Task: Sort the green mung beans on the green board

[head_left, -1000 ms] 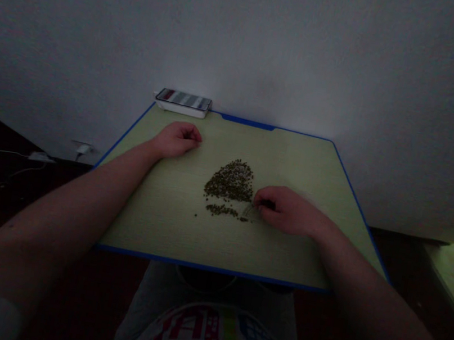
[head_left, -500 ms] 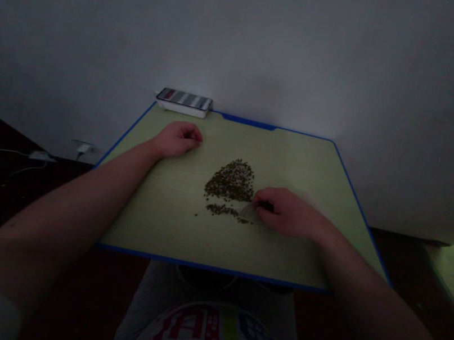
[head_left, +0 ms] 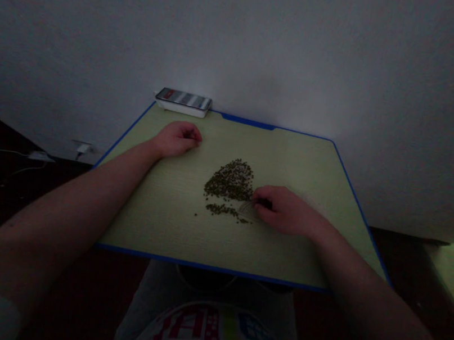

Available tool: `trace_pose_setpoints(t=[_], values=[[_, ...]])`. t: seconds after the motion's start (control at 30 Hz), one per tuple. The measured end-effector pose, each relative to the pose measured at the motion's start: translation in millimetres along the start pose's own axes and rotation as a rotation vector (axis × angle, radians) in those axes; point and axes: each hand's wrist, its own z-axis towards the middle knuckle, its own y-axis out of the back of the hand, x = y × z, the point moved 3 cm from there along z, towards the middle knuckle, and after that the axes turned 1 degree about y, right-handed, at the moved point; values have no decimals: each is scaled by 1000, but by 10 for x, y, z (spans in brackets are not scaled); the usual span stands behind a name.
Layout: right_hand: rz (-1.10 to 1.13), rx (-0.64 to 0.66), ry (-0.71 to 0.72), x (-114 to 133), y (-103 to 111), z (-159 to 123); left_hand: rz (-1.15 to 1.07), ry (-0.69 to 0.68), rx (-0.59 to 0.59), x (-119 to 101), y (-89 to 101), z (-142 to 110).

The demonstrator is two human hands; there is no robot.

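Observation:
A heap of small greenish-brown beans or seeds (head_left: 230, 179) lies mid-table, with a thinner strip of them (head_left: 221, 209) on its near side. At the heap's right edge, my right hand (head_left: 283, 209) is closed in a pinch on a see-through piece with curved lines (head_left: 249, 211). The lower part of that piece is by the right end of the strip; its exact kind is unclear in the dim light. To the left, my left hand (head_left: 177, 139) rests on the tabletop, fingers curled in toward the thumb, nothing visible in them, apart from the heap.
The pale wood-grain table (head_left: 159, 222) has a blue rim and stands against a grey wall (head_left: 271, 46). A phone (head_left: 184, 99) lies on a white box (head_left: 180, 108) at the back left corner. A plug (head_left: 83, 147) and white cables are on the left.
My right hand has shifted very slightly upward. My left hand and the heap look the same, and the picture has become darker.

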Motion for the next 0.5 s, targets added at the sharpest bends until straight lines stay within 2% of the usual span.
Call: trace_pose_setpoints(t=[0.5], values=[[1, 11, 10, 40, -25, 2, 5, 35, 5, -6, 6, -2]])
